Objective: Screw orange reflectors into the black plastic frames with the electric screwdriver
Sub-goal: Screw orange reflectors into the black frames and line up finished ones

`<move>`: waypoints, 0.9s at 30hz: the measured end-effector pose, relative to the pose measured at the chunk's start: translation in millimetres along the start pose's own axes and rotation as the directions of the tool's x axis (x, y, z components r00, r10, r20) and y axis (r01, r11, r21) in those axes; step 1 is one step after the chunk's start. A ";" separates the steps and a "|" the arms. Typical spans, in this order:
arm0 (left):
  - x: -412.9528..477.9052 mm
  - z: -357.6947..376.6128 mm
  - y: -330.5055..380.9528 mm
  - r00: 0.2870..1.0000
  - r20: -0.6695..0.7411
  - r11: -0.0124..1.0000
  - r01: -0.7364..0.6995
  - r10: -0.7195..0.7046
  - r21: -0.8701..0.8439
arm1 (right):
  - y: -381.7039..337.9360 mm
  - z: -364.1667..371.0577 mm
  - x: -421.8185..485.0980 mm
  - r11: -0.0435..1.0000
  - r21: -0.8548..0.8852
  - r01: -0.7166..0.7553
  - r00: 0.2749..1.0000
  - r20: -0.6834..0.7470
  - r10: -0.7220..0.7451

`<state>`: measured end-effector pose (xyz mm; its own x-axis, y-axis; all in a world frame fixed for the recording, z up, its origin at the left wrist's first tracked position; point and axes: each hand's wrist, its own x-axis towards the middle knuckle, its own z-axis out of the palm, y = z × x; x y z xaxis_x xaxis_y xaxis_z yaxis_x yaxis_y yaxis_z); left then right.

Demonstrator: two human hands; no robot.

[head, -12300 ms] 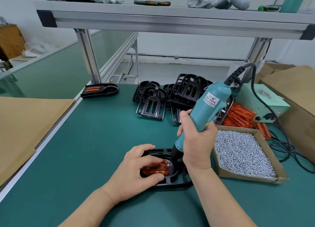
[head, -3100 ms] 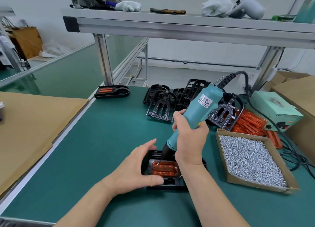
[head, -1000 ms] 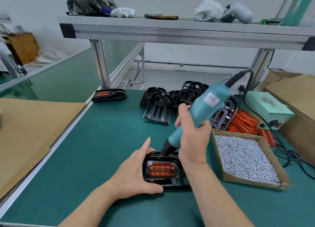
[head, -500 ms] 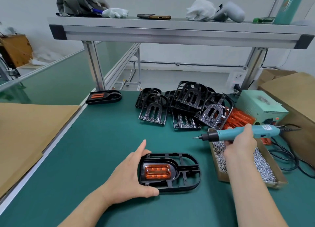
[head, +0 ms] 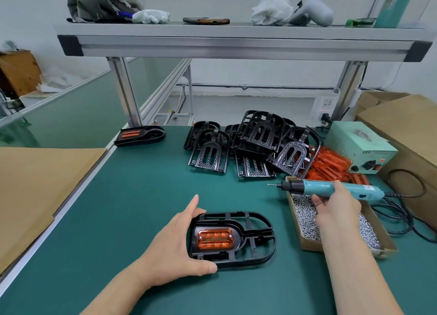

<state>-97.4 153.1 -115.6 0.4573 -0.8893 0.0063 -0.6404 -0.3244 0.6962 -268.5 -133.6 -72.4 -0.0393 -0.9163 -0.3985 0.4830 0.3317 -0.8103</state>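
A black plastic frame [head: 257,236] lies flat on the green mat in front of me, with an orange reflector [head: 214,238] seated in its left half. My left hand [head: 175,246] grips the frame's left end, thumb below and fingers above. My right hand [head: 335,207] holds the teal electric screwdriver [head: 328,189] level over a cardboard box of screws [head: 307,225], its bit pointing left, well clear of the frame. The fingers hang over the screws.
A pile of bare black frames [head: 250,144] and loose orange reflectors [head: 328,163] lies behind. A fitted frame [head: 139,136] sits far left. The green power supply [head: 359,147] and its cable [head: 402,210] are on the right. Cardboard sheet [head: 35,184] lies left. An aluminium shelf [head: 236,41] runs overhead.
My right hand has lifted the screwdriver off the frame and swung it right, now level over the screw box. The left hand stays on the frame, which shifted slightly.
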 end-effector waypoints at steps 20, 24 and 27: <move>0.7 0.1 2.5 0.991 0.076 0.978 -0.117 0.106 0.170 | 36.1 -21.4 -57.7 0.847 -0.097 0.523 0.835 0.259 -0.486; 1.2 0.8 2.1 0.993 0.045 0.984 -0.115 0.110 0.136 | 51.9 -20.3 -66.0 0.647 -0.221 0.730 0.619 0.615 -0.488; -1.3 -1.2 1.1 0.997 -0.029 0.997 -0.076 0.076 0.013 | 59.7 -16.1 -70.3 0.526 -0.245 0.814 0.491 0.775 -0.398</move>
<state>-97.9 154.3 -114.0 0.4249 -0.9017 0.0802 -0.6811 -0.2600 0.6845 -250.9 -45.7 -99.7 0.4667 -0.7554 0.4599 0.0075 -0.5166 -0.8562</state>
